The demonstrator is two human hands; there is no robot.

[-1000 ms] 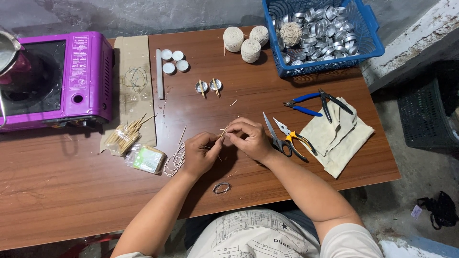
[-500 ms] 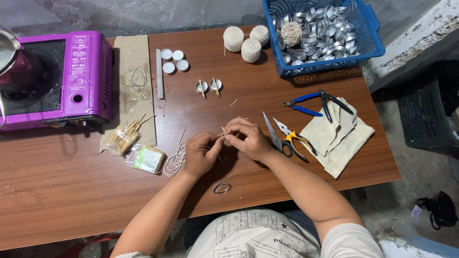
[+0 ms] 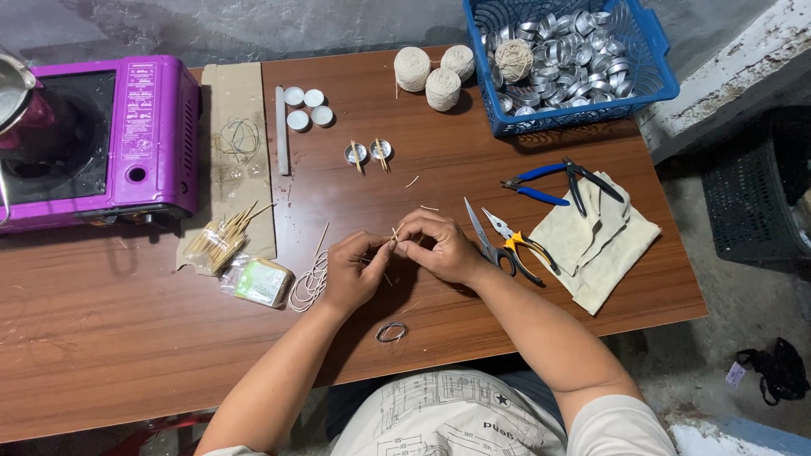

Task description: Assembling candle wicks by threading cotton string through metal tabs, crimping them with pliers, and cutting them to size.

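Left hand and right hand brought together over the middle of the brown wooden surface, fingertips pinched shut on a short, thin wooden stick held just above the wood between them. Whether a thread or wire also runs between the fingers: too small to tell.

Near the left hand: a coil of pale wire, a small clear packet with a greenish block, a bundle of wooden sticks. Just below the hands: a small wire ring. Right of the right hand: scissors and yellow-handled pliers, with blue-handled pliers resting on a folded beige cloth.

Further back: two metal cups fitted with sticks, three white wax discs, three balls of cream twine, a blue basket of empty metal cups, a magenta tabletop stove.

Likely risks, as judged from this arrangement:
- Snapping of the slender stick under too firm a pinch or a twist between the two hands.
- Slipping of the stick from the fingertips, then loss among the loose splinters scattered on the wood.
- Snagging of a sleeve or wrist on the open scissor blades lying just beside the right hand.
- Sweeping of the wire ring off the near edge by a forearm.
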